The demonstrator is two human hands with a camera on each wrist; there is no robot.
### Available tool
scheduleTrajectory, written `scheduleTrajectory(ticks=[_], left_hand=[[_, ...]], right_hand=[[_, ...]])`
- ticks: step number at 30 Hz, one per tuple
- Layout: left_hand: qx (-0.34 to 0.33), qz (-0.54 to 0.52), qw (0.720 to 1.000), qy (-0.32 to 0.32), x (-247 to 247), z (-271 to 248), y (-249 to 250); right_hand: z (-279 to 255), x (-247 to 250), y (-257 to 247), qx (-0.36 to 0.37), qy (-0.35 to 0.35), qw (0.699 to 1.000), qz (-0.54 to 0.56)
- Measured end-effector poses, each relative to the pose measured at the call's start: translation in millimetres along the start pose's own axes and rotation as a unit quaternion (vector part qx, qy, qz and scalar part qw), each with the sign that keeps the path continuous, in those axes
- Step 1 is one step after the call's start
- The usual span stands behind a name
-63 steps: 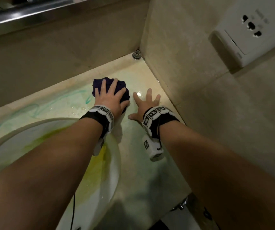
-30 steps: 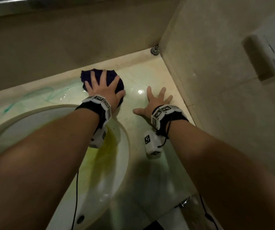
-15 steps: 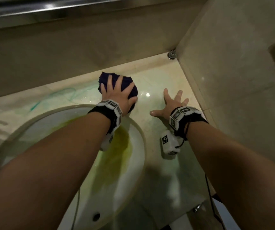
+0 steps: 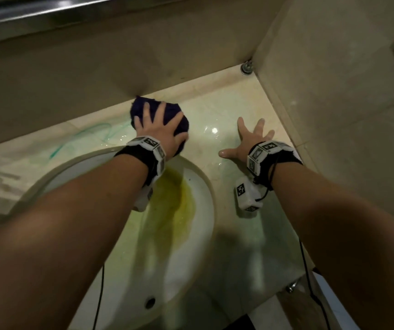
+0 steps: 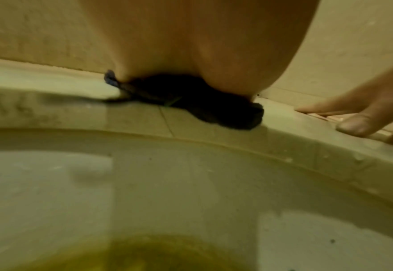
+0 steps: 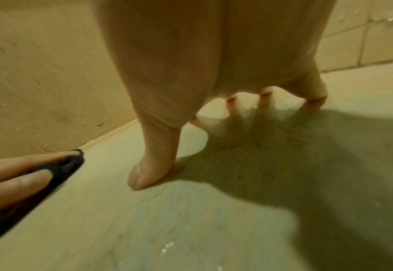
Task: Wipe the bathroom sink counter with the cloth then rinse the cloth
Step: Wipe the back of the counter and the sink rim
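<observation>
**Wiping step: cloth pressed flat at the rear of the counter**

The bunched dark purple fabric cloth point(image 4: 160, 115) lies on the pale glossy stone counter point(image 4: 227, 110), at its rear edge, touching the beige back wall point(image 4: 96, 75) and just behind the rim of the white oval ceramic sink basin point(image 4: 198, 186). The left hand point(image 4: 159, 132) lies on top of it with fingers spread and nearly straight; the grip is released, pressing rather than clasping. The right hand point(image 4: 248, 141) is also released, splayed flat on the wet counter near the cloth, apparently as a brace.

Judged from this layout, the wiping step is in progress. To do it well:

- The palm should keep even downward pressure so the whole cloth face stays in contact.
- Strokes should overlap and run leftward toward the green streaks point(image 4: 81, 139) on the counter behind the basin, which appear uncleaned.
- The cloth edge should be worked into the wall joint, where residue tends to collect.
- The bracing hand should lift and relocate so the area beneath it is covered.

The yellow-green stain point(image 4: 177, 206) inside the basin lies outside the counter surface. Rinsing has not yet begun.
</observation>
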State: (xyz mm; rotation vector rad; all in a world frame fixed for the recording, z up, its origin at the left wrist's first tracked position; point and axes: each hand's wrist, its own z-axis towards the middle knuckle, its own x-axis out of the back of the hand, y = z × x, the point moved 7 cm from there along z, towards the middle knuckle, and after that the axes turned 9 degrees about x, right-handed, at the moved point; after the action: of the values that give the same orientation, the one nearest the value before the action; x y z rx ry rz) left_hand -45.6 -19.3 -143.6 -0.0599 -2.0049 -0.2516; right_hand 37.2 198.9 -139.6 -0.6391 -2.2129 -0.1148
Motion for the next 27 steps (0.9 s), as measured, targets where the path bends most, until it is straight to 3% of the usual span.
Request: scheduleTrajectory(ticks=[5,12,16,20,25,27], left_hand=[[0.021,-0.004,1.000,0.008,0,4,30],[-0.074,0.031,0.996,-0.025,-18,-28,36],[-0.006,0.010,1.000,-0.011,5,7,0],[0.045,-0.016,0.999,0.008,3,8,16],[-0.019,0.013,0.999,-0.030,-17,-25,58],[-0.042,0.023,0.998,-0.037,-15,-24,49]], right_hand=[[2,-1,0,-0.002,-0.002,1.000,0.011],[-1,1,-4,-0.006,-0.002,1.000,0.006],[0,0,-2,0.003,-0.001,1.000,0.010],[0,0,1,0.003,-0.003,1.000,0.019],[-3,2,-4,0.000,0.002,1.000,0.018],[-4,1,-5,0.001,0.001,1.000,0.014]])
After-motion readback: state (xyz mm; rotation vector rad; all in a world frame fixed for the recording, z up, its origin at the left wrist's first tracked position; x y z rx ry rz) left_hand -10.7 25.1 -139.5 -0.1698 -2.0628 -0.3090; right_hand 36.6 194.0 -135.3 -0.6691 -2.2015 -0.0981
